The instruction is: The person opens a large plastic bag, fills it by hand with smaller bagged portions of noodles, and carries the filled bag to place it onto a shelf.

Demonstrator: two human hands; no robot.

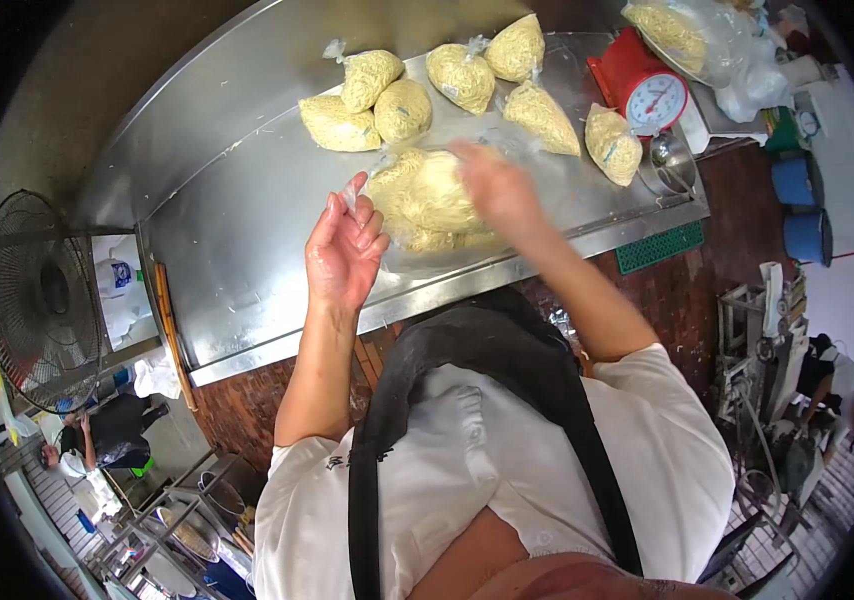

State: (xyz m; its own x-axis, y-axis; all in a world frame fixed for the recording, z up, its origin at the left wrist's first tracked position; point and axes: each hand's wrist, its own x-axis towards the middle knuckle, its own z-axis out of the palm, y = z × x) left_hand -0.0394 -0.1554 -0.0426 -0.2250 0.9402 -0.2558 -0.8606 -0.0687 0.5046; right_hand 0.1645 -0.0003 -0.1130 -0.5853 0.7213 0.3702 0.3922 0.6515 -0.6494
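Pinching clear plastic (351, 197), your left hand (347, 243) sits beside the pale strands (422, 208), which lie between your hands, presumably for easy reach; your right hand (500, 197) is too blurred to judge its grip; filled bags (460, 80) rest beyond, seemingly leaving room

Seven filled bags (460, 77) and one larger pile of strands (432, 207) lie on the worktop (237, 230), with one bag (669, 35) by the single red scale (655, 98), one metal bowl (668, 160), one fan (47, 290) and two blue bins (805, 236).
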